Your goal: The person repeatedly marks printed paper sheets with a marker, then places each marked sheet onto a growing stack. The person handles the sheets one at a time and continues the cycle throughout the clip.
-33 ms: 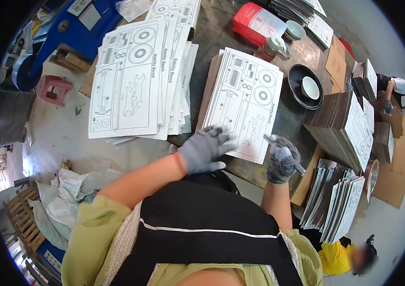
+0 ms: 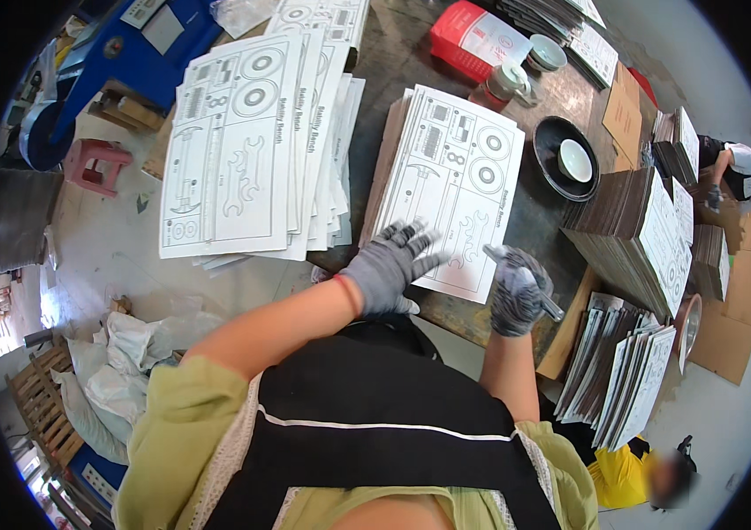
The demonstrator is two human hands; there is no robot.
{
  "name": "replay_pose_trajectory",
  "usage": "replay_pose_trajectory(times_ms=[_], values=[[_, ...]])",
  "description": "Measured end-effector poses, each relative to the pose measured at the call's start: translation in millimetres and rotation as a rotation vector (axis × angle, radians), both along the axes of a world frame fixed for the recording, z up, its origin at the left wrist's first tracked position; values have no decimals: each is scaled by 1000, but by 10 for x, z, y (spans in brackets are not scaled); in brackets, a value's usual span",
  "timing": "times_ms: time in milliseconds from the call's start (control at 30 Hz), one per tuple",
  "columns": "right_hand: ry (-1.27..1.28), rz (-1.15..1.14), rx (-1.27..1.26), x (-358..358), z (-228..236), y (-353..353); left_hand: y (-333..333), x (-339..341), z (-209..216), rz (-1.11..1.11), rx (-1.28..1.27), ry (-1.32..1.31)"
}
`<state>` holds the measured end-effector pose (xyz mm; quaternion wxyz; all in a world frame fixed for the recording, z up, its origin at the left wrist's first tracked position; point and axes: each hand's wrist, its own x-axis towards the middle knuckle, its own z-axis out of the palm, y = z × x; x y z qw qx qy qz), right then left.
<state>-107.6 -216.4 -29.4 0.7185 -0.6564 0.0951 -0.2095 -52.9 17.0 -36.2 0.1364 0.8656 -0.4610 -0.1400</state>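
Gloves grey, knit, on both hands. Left hand [image 2: 390,269] flat, fingers spread, pressing near edge of top white printed cardboard sheet [image 2: 459,190] on stack, middle of worn wooden table [image 2: 411,62]. Right hand [image 2: 517,291] fisted around thin metal-tipped tool [image 2: 526,283], tip at sheet's near right corner. Second fanned stack of printed sheets [image 2: 252,141] to left, overhanging table edge.

Risk, judged: tool tip close to left fingers, so slip could nick glove; light pressure could let sheet skid; overhanging stack could slide off.

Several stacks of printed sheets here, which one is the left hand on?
The left hand presses flat on the middle stack, directly before the person. The fanned stack lies farther left, untouched; the tall pile sits right.
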Motion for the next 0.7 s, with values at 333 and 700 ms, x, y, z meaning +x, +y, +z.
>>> replay_pose_trajectory(times_ms=[333,700], values=[[17,64,136,959,-579,91,-358,277,-523,169,157,81],[45,133,41,1112,-985,253,-387,313,-610,184,161,134]])
